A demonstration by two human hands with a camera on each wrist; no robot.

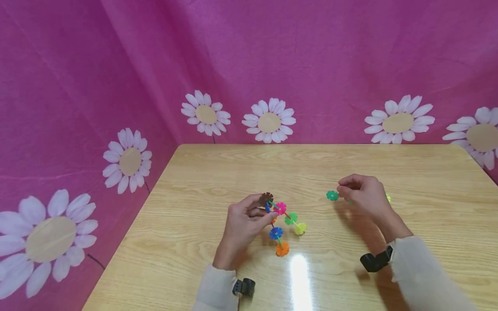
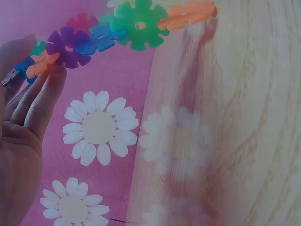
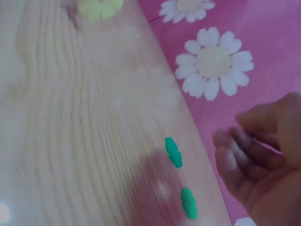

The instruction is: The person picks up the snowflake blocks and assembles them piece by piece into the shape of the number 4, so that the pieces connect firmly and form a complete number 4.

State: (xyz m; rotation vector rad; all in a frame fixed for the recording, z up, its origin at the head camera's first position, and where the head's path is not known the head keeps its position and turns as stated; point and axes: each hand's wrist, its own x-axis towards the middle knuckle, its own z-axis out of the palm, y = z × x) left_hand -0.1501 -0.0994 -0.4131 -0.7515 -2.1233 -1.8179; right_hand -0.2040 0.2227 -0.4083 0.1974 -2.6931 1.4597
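My left hand holds a linked chain of notched plastic discs above the table, its thumb and fingers around one end. In the left wrist view, a purple disc, a blue one, a large green disc and an orange disc extend away from the fingertips. A dark brown disc tops the chain in the head view. My right hand hovers over the table with bent fingers and nothing between them. Close beside its fingertips is a loose green disc; a second green disc lies under the hand.
A yellow-green disc lies on the wooden table, partly hidden behind the right hand in the head view. A pink cloth with white flowers stands along the table's back and left edges.
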